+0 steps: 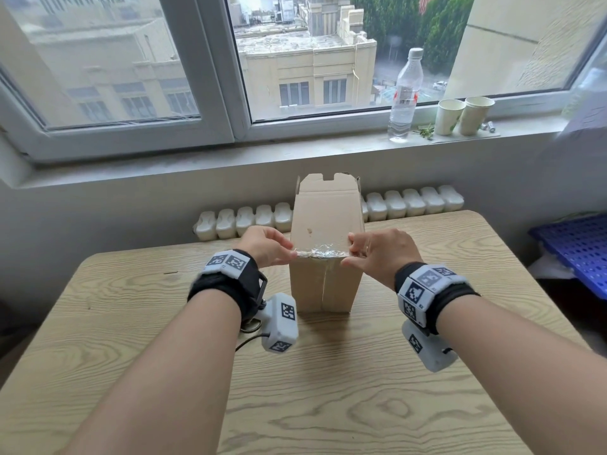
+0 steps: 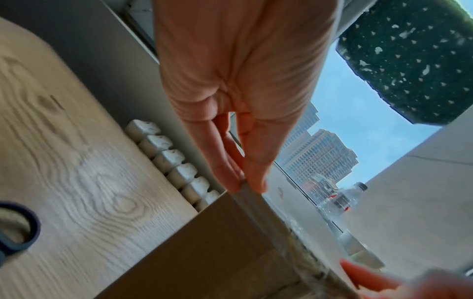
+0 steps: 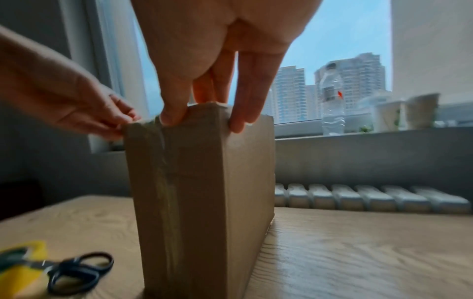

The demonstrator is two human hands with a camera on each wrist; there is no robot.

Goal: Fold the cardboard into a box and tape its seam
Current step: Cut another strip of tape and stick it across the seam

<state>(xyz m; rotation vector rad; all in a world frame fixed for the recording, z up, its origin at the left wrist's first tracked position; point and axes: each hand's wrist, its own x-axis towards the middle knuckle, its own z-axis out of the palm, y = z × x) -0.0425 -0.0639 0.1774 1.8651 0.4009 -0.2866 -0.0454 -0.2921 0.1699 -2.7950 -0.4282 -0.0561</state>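
Two hands work one strip of clear tape (image 1: 320, 252), stretched across the near top edge of the cardboard box (image 1: 325, 244), which stands upright mid-worktop (image 1: 131, 323). The left hand (image 1: 266, 246) pinches the strip's left end between thumb and fingers; the right hand (image 1: 377, 252) pinches the right end, other fingers loosely spread. The box looks folded, its vertical seam (image 1: 325, 284) already glossy with tape, so the taping step seems in hand. Next, the crumpled strip likely needs lowering flat and pressing down evenly.
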